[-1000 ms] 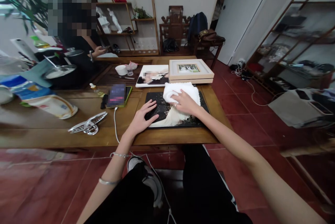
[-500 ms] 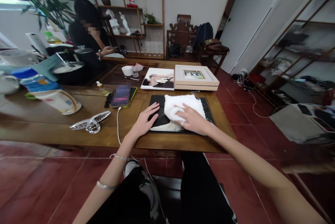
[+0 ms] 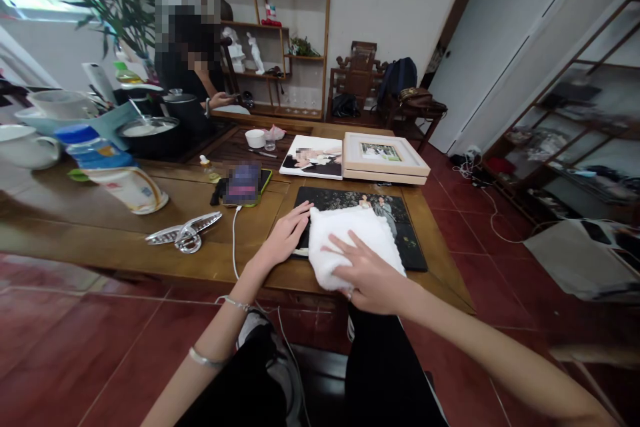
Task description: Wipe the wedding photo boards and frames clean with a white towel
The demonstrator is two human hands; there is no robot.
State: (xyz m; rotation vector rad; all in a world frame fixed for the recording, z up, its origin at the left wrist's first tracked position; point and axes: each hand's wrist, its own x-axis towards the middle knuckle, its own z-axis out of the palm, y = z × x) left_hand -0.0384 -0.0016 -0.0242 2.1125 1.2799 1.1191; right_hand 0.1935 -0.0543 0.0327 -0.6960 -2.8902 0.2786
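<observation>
A dark photo panel (image 3: 415,250), printed with two people among flowers, lies flat at the table's front edge. My right hand (image 3: 373,277) holds a fluffy white towel (image 3: 357,230) against it, fingers spread over the cloth and thumb side hidden. The towel covers much of the panel's middle and overhangs its near edge. On the panel's left side rests my left hand (image 3: 286,237), its fingers stretched out and holding nothing.
Behind the panel lie a white-edged photo (image 3: 313,157) and stacked frames (image 3: 385,155). To the left are a charging phone (image 3: 245,186), a clear hair claw (image 3: 186,232), a blue-capped bottle (image 3: 113,170) and a black pot (image 3: 150,137). A person (image 3: 193,57) sits across the table.
My right hand has drawn the towel toward me, uncovering the two printed people on the panel. My left hand stays on the left side. The view has shifted slightly.
</observation>
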